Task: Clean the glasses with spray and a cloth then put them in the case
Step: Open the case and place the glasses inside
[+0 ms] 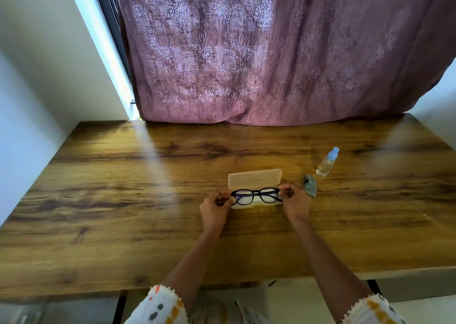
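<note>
Black-framed glasses [256, 195] sit in or just over the white tray of an open case [255, 178], whose translucent peach lid stands up behind them. My left hand [215, 211] pinches the glasses' left end and my right hand [294, 201] pinches the right end. A crumpled grey cloth [310, 185] lies on the table just right of my right hand. Farther back right, a small clear spray bottle [327, 162] with a blue cap lies tilted on the wood.
The wooden table [123, 200] spreads wide to the left and right of the case. A mauve patterned curtain [271, 52] hangs along the far edge. White walls flank both sides.
</note>
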